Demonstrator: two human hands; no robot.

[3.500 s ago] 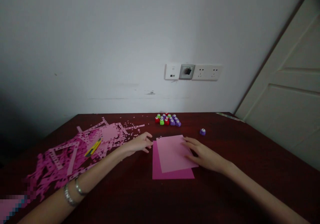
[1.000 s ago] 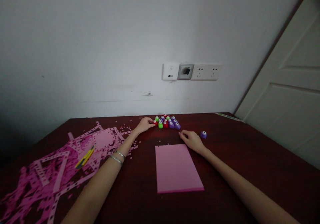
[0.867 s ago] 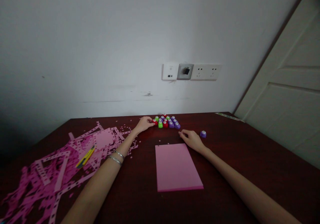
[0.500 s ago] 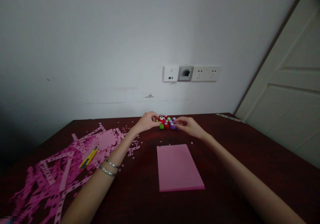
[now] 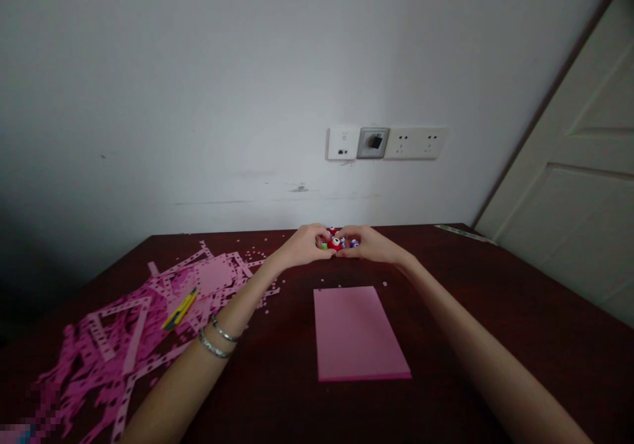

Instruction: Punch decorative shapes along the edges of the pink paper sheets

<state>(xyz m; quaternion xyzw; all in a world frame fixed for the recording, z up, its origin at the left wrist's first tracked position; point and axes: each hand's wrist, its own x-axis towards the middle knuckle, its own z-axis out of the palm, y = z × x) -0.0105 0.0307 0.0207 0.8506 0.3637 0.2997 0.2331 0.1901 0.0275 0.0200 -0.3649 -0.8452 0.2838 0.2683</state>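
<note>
Small red, green and purple toys with round white eyes are bunched on the far part of the table. My left hand (image 5: 304, 246) curls in from the left, thumb and fingers bent around the cluster, with a green toy (image 5: 324, 246) inside its curve. From the right, my right hand (image 5: 369, 244) does the same, and a purple toy (image 5: 354, 244) shows inside its curve. The fingertips of both hands come together at a red toy (image 5: 335, 243) in the middle. My fingers hide much of the cluster.
A stack of pink paper (image 5: 359, 335) lies in front of my hands. To the left is a heap of pink paper strips (image 5: 133, 328) with a yellow cutter knife (image 5: 180, 308) on top. Wall sockets (image 5: 416, 143) are behind, and a patterned strip (image 5: 465, 234) lies far right.
Both hands have moved inward until their fingertips meet around the toys, drawing the cluster tighter and covering more of it. The view has shifted slightly.
</note>
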